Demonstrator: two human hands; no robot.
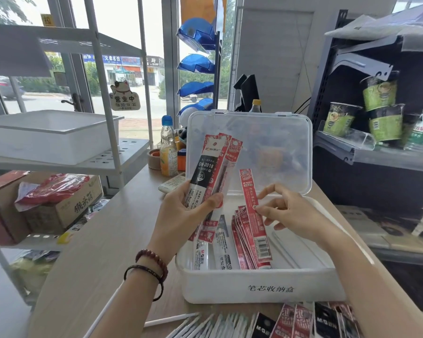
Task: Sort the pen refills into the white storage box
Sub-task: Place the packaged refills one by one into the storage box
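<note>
The white storage box (261, 286) stands on the wooden counter with its clear lid (266, 132) raised upright. Several refill packs (244, 242) lie inside, leaning at its left and middle. My left hand (183, 211) grips a fanned bundle of red, black and white refill packs (211, 167) above the box's left side. My right hand (288, 211) pinches a single narrow red refill pack (250, 196) that stands tilted over the red packs in the box. More refill packs (300, 322) lie spread on the counter in front of the box.
A drink bottle (167, 147), a tape roll (154, 158) and a remote control (172, 182) sit behind the box to the left. A white tray (49, 135) rests on the left rack. A shelf with green cup noodles (379, 113) stands at the right.
</note>
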